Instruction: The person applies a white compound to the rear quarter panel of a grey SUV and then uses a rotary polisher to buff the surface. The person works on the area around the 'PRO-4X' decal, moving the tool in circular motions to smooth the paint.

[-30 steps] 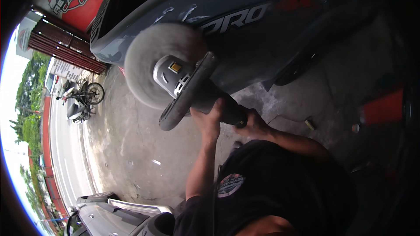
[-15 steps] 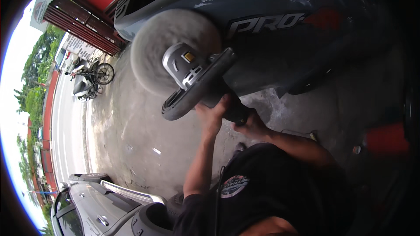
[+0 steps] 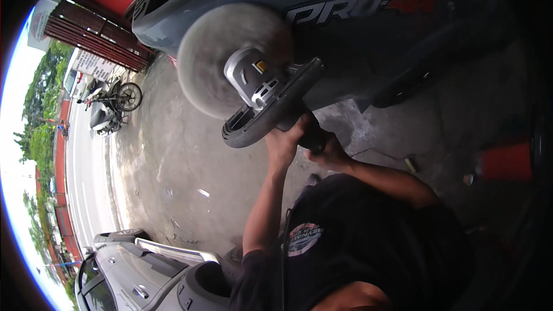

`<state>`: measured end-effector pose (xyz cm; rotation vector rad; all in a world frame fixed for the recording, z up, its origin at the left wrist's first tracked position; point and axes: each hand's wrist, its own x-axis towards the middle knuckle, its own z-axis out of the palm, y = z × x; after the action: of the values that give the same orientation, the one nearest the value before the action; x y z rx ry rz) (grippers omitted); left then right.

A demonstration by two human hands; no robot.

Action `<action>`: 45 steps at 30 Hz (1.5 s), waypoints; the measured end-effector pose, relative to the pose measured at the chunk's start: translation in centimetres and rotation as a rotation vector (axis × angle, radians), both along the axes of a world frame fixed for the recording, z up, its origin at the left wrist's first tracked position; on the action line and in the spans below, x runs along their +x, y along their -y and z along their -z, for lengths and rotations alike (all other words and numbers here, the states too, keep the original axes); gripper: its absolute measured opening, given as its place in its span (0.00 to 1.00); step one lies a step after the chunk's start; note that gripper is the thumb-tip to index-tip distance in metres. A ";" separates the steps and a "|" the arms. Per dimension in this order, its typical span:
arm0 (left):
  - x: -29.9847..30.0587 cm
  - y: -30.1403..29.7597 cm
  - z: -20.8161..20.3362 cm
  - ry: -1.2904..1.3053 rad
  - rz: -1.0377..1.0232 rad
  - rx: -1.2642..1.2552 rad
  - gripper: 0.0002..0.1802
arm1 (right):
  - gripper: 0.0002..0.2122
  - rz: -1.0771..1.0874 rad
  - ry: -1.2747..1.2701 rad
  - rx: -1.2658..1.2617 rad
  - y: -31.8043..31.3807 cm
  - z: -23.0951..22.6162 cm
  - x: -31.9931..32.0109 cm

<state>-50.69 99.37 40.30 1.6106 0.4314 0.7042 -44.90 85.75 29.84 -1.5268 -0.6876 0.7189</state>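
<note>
A grey and black power polisher (image 3: 257,79) is held out in front of me. Its big round pale pad (image 3: 201,60) is blurred as if spinning. The pad overlaps the edge of a dark grey vehicle panel (image 3: 345,52); whether it presses on the panel cannot be told. A thick black loop-shaped handle (image 3: 245,132) crosses the tool. My left hand (image 3: 283,141) is wrapped round the black body just behind that loop. Closer to me, my right hand (image 3: 329,154) grips the rear end of the same body. Parts of the fingers on both hands are hidden.
A silver vehicle (image 3: 138,270) stands at lower left on the concrete floor (image 3: 190,167). Beyond are a parked motorcycle (image 3: 112,103), a dark red slatted gate (image 3: 95,31) and a road (image 3: 86,167). A red container (image 3: 507,161) stands at the right.
The polisher and both hands have shifted slightly right and up in the view. The panel and the motorcycle appear a little farther left and higher. Both hands keep their grip.
</note>
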 end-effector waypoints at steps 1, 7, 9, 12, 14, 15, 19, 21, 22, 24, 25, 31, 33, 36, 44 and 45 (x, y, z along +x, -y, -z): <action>0.5 0.2 0.2 -0.022 0.031 0.012 0.36 | 0.20 0.034 0.057 0.053 0.6 0.8 0.0; 0.8 -1.1 -2.0 0.104 0.079 -0.062 0.35 | 0.21 -0.035 -0.026 0.026 0.6 -4.4 0.3; 0.7 -1.9 -2.0 0.102 0.047 -0.031 0.41 | 0.26 -0.022 0.089 0.147 0.6 -4.9 0.1; 0.8 -1.1 -2.1 0.166 0.030 -0.049 0.35 | 0.30 -0.078 -0.030 0.194 2.2 -4.4 -0.6; 0.3 -0.4 -1.0 0.092 0.078 -0.132 0.39 | 0.30 -0.100 -0.139 0.220 3.7 -3.2 -0.7; 0.3 -0.4 -0.7 0.068 0.101 -0.159 0.42 | 0.30 -0.116 -0.179 0.245 4.1 -2.7 -0.2; 1.3 2.9 0.2 0.075 0.073 -0.184 0.38 | 0.26 -0.091 -0.097 0.244 7.1 0.2 -0.4; 1.0 3.3 -0.6 0.021 0.115 -0.158 0.37 | 0.25 -0.031 -0.041 0.319 6.9 0.9 -0.9; 0.9 3.0 -0.5 0.026 0.115 -0.154 0.37 | 0.24 -0.069 -0.101 0.284 7.1 1.8 -0.7; 0.7 2.6 -0.4 0.020 0.122 -0.164 0.37 | 0.20 -0.074 -0.079 0.282 6.5 1.9 -0.8; 0.6 2.1 -0.9 0.013 0.109 -0.145 0.37 | 0.22 -0.078 -0.071 0.259 6.1 1.6 -0.5; -0.6 -2.0 0.1 0.131 -0.006 -0.133 0.40 | 0.26 -0.090 -0.068 0.233 1.6 -1.5 -0.9; -1.3 -3.5 -0.1 0.166 -0.020 -0.147 0.40 | 0.26 -0.113 -0.118 0.191 0.0 -2.3 -0.9; -1.9 -4.7 -0.6 0.206 -0.028 -0.153 0.40 | 0.20 -0.182 -0.050 0.137 -1.0 -4.7 -0.6; 0.1 -0.5 1.0 0.030 0.056 -0.135 0.41 | 0.28 -0.161 -0.011 0.099 3.7 -0.5 0.7; 0.6 0.9 0.2 0.012 0.055 -0.101 0.42 | 0.30 -0.124 -0.015 0.140 4.3 0.0 0.6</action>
<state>-50.14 98.47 40.07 1.5167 0.4064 0.6404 -44.28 81.46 29.81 -1.3587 -0.8102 0.7589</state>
